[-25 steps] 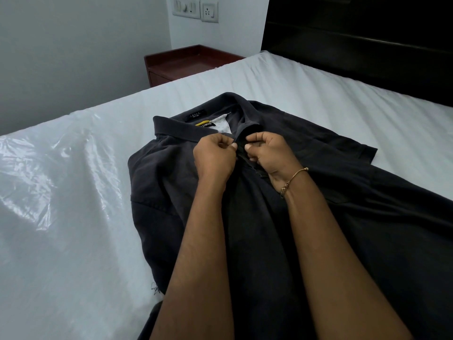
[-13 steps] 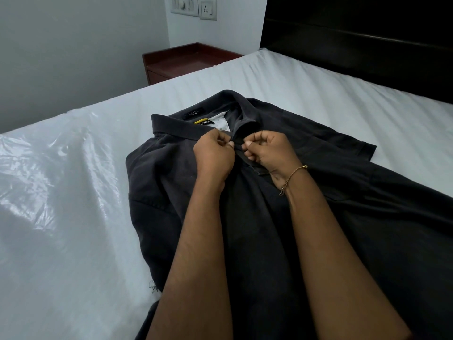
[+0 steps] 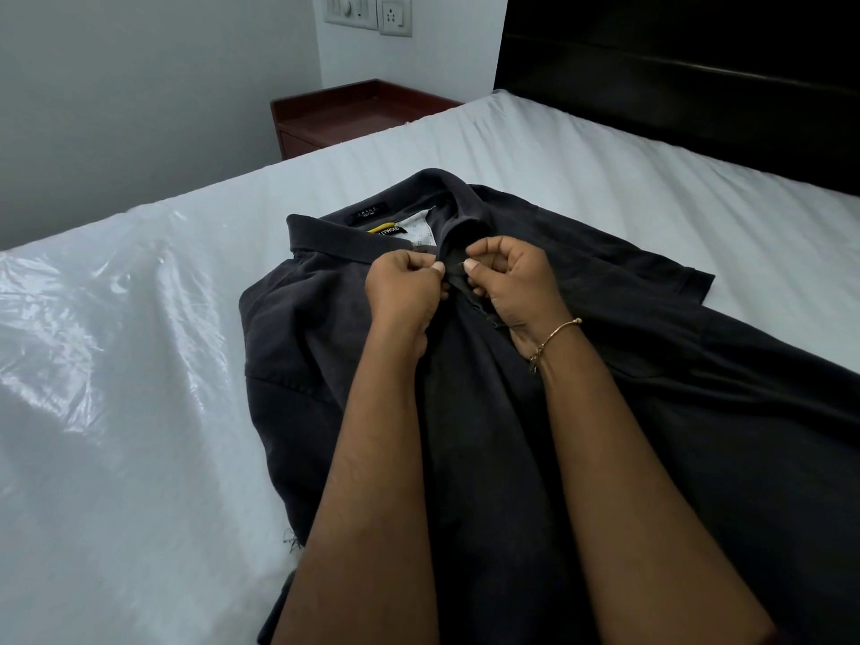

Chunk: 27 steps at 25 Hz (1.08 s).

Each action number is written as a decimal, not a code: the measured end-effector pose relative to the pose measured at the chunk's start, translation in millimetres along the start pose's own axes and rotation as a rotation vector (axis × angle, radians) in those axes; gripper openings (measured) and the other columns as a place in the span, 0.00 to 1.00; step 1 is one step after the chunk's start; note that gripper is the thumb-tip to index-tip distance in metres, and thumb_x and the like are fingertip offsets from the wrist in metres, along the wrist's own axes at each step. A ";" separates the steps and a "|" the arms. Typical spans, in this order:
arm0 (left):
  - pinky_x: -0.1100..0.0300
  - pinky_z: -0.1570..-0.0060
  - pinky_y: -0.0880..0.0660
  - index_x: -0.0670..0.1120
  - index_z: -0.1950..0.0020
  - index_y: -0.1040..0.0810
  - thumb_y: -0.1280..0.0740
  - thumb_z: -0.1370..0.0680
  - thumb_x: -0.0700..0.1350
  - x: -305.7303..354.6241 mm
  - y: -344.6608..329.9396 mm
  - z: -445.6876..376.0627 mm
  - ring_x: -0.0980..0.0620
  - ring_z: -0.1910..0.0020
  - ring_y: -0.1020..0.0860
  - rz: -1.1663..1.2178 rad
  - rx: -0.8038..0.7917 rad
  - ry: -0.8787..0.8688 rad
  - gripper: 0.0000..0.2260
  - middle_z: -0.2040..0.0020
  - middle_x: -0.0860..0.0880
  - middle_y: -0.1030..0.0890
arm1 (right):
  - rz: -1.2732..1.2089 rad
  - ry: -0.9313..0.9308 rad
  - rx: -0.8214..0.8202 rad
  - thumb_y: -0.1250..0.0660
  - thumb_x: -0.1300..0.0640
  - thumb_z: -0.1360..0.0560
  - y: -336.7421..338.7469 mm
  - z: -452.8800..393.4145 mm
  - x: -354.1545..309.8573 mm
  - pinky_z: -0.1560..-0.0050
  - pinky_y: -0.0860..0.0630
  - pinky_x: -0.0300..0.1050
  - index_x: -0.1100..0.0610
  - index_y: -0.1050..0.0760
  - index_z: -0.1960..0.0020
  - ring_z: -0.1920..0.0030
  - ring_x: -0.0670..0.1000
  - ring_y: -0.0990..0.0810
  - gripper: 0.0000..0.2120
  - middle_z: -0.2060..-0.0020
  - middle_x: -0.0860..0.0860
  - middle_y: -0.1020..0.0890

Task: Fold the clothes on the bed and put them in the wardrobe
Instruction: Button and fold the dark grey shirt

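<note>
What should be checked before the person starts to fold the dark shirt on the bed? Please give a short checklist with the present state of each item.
1. Dark grey polo shirt lies front up on the white bed sheet: ok.
2. Left hand and right hand both pinch the button placket just below the collar: ok.
3. Top button is closed: cannot tell, the fingers cover it.
4. Collar lies flat: not ok, the side near the right hand stands up.
5. Short sleeve on the right is spread out flat: ok.
6. Left side of the shirt is smooth: not ok, it is bunched and tucked under.
</note>
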<state>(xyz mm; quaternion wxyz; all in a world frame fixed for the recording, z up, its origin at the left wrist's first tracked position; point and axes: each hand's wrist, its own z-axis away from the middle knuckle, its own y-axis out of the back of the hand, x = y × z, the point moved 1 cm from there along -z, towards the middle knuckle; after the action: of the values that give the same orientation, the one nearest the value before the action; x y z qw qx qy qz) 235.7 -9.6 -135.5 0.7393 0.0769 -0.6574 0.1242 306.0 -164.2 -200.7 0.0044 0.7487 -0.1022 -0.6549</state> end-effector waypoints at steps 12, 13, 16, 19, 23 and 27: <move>0.62 0.58 0.20 0.50 0.54 0.12 0.38 0.24 0.32 -9.1 -4.7 3.0 0.56 0.59 0.17 -0.466 -0.083 -0.366 0.18 0.50 0.54 0.19 | 0.359 0.078 0.180 0.18 0.49 0.10 -0.6 6.4 -3.7 0.60 0.32 0.50 0.53 0.28 0.65 0.68 0.46 0.36 0.29 0.70 0.51 0.29; 0.61 0.62 0.19 0.47 0.52 0.13 0.38 0.22 0.33 -9.4 -5.3 2.1 0.51 0.63 0.16 -0.402 -0.011 -0.317 0.16 0.47 0.51 0.21 | 0.330 0.053 0.186 0.20 0.55 0.10 2.1 3.8 -0.8 0.59 0.34 0.50 0.55 0.29 0.64 0.69 0.46 0.38 0.28 0.70 0.50 0.32; 0.58 0.61 0.18 0.46 0.41 0.18 0.35 0.16 0.44 -13.2 -4.3 -5.5 0.50 0.64 0.16 -0.497 0.149 -0.255 0.08 0.41 0.48 0.27 | 0.188 -0.078 0.169 0.26 0.62 0.08 6.2 1.1 3.4 0.60 0.36 0.48 0.66 0.18 0.56 0.69 0.43 0.38 0.18 0.70 0.45 0.31; 0.50 0.44 0.21 0.52 0.35 0.19 0.33 0.18 0.56 -18.8 -6.6 -19.6 0.43 0.49 0.19 -0.769 0.178 -0.259 0.14 0.39 0.47 0.28 | 0.033 -0.130 0.118 0.29 0.64 0.06 3.5 3.4 1.5 0.59 0.29 0.43 0.52 0.06 0.42 0.67 0.40 0.31 0.14 0.67 0.41 0.20; 0.46 0.44 0.21 0.54 0.38 0.17 0.30 0.21 0.57 -12.9 -11.8 -24.6 0.37 0.45 0.20 -0.890 0.193 -0.243 0.14 0.39 0.44 0.27 | 0.020 -0.037 0.144 0.25 0.65 0.08 3.6 4.0 0.3 0.54 0.19 0.44 0.52 0.04 0.33 0.63 0.41 0.22 0.13 0.58 0.45 0.13; 0.47 0.49 0.22 0.57 0.41 0.16 0.32 0.21 0.49 -9.9 -8.7 -22.7 0.39 0.47 0.20 -0.847 0.213 -0.365 0.10 0.41 0.47 0.23 | 0.180 0.103 0.312 0.17 0.67 0.15 1.7 0.2 -2.3 0.24 0.06 0.57 0.61 0.06 0.24 0.38 0.50 0.08 0.20 0.35 0.56 0.07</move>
<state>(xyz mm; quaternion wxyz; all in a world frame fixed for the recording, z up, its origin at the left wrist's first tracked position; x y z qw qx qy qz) 258.8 -12.4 -147.7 0.5851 0.4343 -0.6710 -0.1372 305.2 -165.5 -198.2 -0.0481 0.7608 -0.2685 -0.5888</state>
